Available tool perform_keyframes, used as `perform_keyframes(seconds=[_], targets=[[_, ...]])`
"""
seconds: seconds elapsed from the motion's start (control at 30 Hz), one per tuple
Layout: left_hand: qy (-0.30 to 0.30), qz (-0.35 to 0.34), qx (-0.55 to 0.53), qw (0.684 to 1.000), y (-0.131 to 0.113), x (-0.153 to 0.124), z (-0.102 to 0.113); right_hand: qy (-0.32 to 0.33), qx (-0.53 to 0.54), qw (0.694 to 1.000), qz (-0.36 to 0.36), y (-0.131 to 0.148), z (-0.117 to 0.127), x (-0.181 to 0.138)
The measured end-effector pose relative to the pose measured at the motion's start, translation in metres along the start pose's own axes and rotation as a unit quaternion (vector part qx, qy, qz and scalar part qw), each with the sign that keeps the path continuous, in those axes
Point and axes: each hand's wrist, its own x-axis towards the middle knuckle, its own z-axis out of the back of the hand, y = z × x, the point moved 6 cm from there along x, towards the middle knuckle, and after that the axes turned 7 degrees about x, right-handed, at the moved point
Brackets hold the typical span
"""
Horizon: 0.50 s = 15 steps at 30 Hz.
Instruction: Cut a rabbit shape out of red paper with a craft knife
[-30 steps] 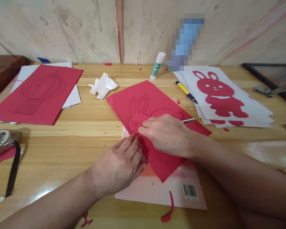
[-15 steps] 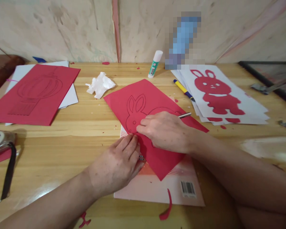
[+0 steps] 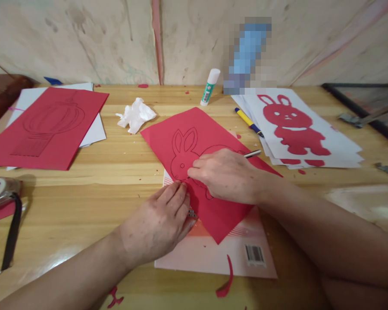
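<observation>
A red paper sheet point(image 3: 184, 137) with a drawn rabbit outline lies on a pink booklet point(image 3: 213, 254) in the middle of the wooden table. My right hand point(image 3: 228, 174) rests on the sheet, fingers closed round a thin tool whose silvery end point(image 3: 252, 153) sticks out behind the hand; the tip is hidden. My left hand point(image 3: 160, 224) presses fingertips flat on the sheet's lower left edge, holding nothing.
At left lies a red sheet with a lantern drawing point(image 3: 48, 125) on white paper. A crumpled tissue point(image 3: 136, 114), a glue stick point(image 3: 210, 86), a yellow-blue pen point(image 3: 248, 122) and white sheets with a red rabbit cutout point(image 3: 292, 127) lie behind. Red scraps point(image 3: 226, 280) near the front edge.
My right hand has shifted slightly up and to the right along the rabbit outline. The left hand stays pressed on the sheet.
</observation>
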Motion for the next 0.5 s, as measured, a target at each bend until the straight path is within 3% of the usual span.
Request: perform_keyframes(seconds=[0.5], targets=[[-0.002, 0.001, 0.001, 1.000, 0.0009, -0.0009, 0.0001, 0.014, -0.007, 1.000, -0.013, -0.0037, -0.0028, -0.0028]])
